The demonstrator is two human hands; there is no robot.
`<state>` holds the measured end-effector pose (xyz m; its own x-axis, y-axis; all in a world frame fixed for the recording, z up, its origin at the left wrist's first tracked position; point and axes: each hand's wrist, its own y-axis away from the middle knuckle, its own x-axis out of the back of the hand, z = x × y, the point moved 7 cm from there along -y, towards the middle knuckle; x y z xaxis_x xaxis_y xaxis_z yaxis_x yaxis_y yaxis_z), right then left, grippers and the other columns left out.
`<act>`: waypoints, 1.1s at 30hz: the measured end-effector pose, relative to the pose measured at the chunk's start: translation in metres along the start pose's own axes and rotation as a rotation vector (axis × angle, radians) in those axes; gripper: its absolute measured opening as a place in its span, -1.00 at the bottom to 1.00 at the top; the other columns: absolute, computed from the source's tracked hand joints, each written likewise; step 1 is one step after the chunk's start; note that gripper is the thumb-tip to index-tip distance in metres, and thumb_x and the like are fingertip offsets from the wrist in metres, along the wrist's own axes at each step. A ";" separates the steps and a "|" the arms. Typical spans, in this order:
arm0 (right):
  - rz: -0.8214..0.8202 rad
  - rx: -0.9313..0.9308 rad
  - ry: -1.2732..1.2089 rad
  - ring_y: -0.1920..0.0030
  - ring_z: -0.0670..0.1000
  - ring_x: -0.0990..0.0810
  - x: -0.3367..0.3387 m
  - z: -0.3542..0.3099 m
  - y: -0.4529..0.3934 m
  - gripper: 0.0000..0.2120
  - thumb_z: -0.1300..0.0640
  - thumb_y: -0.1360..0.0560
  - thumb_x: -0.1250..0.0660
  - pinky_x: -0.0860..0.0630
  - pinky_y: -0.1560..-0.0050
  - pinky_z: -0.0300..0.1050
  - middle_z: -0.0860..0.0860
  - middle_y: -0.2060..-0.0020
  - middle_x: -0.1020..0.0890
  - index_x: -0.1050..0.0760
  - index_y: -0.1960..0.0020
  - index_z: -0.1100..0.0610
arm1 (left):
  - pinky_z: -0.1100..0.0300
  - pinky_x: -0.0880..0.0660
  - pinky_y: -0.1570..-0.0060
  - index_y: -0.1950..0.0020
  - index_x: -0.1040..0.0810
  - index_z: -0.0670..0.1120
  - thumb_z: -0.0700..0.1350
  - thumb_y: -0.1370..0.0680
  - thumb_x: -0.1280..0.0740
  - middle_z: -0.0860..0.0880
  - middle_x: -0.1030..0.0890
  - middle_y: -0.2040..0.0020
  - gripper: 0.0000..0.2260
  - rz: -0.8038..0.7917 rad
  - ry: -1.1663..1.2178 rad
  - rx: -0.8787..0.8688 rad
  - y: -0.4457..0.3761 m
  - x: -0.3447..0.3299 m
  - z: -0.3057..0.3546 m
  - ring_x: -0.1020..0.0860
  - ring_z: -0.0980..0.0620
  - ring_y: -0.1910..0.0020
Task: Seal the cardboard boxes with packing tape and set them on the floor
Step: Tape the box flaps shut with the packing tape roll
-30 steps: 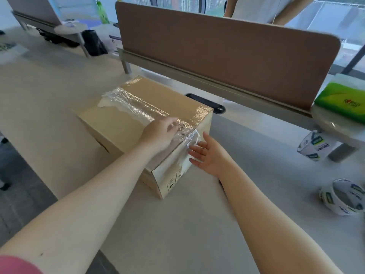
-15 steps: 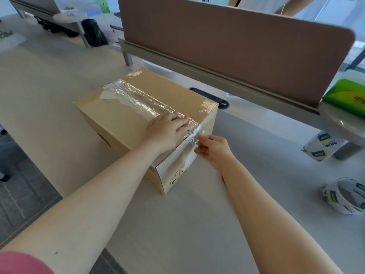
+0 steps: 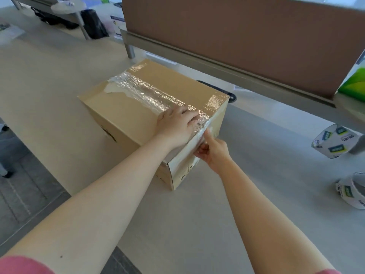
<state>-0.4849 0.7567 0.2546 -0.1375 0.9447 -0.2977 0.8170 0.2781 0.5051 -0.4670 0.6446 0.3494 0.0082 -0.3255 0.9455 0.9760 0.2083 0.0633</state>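
Observation:
A closed cardboard box (image 3: 126, 115) lies on the pale table (image 3: 177, 224), with a wide strip of clear packing tape (image 3: 150, 93) running along its top seam and down its near end face. My left hand (image 3: 175, 125) lies palm down on the top of the box at the near end, fingers spread over the tape. My right hand (image 3: 211, 149) is against the end face, thumb pointing up along the tape and the other fingers curled in against it.
Two rolls of packing tape sit at the right, one roll (image 3: 333, 143) further back and another roll (image 3: 351, 190) at the table's right edge. A brown desk divider (image 3: 237, 36) stands behind the box. A green pack (image 3: 353, 84) is at far right. Grey floor (image 3: 19, 184) shows at left.
My right hand went from flat, open fingers beside the end face to fingers curled against the tape with the thumb up. The left hand slid slightly towards the box's near edge.

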 end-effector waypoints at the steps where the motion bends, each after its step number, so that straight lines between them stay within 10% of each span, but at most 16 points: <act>1: 0.015 -0.007 0.015 0.46 -0.01 -0.50 0.002 0.000 0.001 -0.68 0.10 -0.52 -0.29 -0.61 0.35 -0.16 0.05 0.50 -0.41 -0.34 0.33 0.23 | 0.05 -0.01 -0.45 -0.45 -0.26 0.14 0.04 -0.63 -0.05 0.02 -0.20 -0.50 -0.63 -0.024 0.009 -0.005 0.000 0.001 -0.001 -0.12 -0.04 -0.50; 8: 0.462 0.193 0.340 0.34 0.02 -0.49 0.036 -0.048 0.006 -0.85 0.39 -0.51 -0.12 -0.56 0.18 -0.07 0.07 0.33 -0.47 -0.45 0.08 0.26 | 0.18 -0.34 -0.16 -0.19 -0.57 -0.04 -0.06 -0.58 -0.21 -0.01 -0.54 -0.24 -0.77 -0.082 0.433 0.036 -0.018 0.026 -0.022 -0.45 -0.03 -0.24; 11: 0.604 0.295 0.483 0.27 0.09 -0.40 0.020 -0.079 0.012 -0.79 0.34 -0.46 -0.10 -0.54 0.01 0.15 0.05 0.42 -0.39 -0.39 0.33 0.27 | 0.23 -0.34 -0.04 -0.16 -0.56 -0.11 -0.11 -0.59 -0.22 -0.04 -0.58 -0.18 -0.79 0.005 0.520 0.031 -0.036 0.051 -0.055 -0.50 -0.03 -0.17; 13: 0.671 0.305 0.558 0.33 0.07 -0.31 0.005 -0.090 0.014 -0.73 0.29 -0.46 -0.13 -0.49 0.23 -0.07 0.04 0.49 -0.32 -0.31 0.42 0.25 | 0.21 -0.34 -0.10 -0.20 -0.53 -0.12 -0.12 -0.59 -0.21 -0.05 -0.55 -0.22 -0.77 0.069 0.471 0.017 -0.051 0.067 -0.086 -0.47 -0.05 -0.23; 24: 0.907 0.015 0.650 0.30 0.12 -0.39 -0.044 -0.062 0.040 -0.61 0.03 -0.52 -0.24 -0.22 0.41 -0.14 0.04 0.44 -0.38 -0.27 0.42 0.16 | 0.05 -0.33 -0.23 -0.33 -0.35 -0.34 0.02 -0.62 -0.15 -0.29 -0.42 -0.33 -0.53 -0.181 0.330 0.139 -0.124 0.090 -0.205 -0.39 -0.24 -0.32; 29: 0.900 -0.028 0.656 0.09 0.10 -0.41 -0.051 -0.057 0.041 -0.68 0.01 -0.58 -0.15 -0.28 0.11 -0.14 0.02 0.38 -0.37 -0.37 0.21 0.22 | 0.08 -0.31 -0.26 -0.37 -0.35 -0.33 0.07 -0.63 -0.06 -0.28 -0.40 -0.37 -0.49 -0.321 0.393 0.112 -0.135 0.071 -0.210 -0.38 -0.23 -0.34; 33: 0.876 -0.024 0.559 0.31 0.08 -0.43 -0.047 -0.051 0.038 -0.69 -0.05 -0.57 -0.16 -0.31 0.31 -0.13 0.04 0.38 -0.41 -0.42 0.05 0.22 | 0.08 -0.31 -0.29 -0.37 -0.37 -0.30 0.08 -0.62 -0.09 -0.24 -0.40 -0.38 -0.49 -0.355 0.489 0.140 -0.141 0.062 -0.215 -0.38 -0.21 -0.34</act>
<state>-0.4764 0.7320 0.3293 0.2539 0.7617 0.5961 0.7457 -0.5467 0.3809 -0.5571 0.3974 0.3302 -0.1807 -0.7748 0.6058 0.9000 0.1181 0.4195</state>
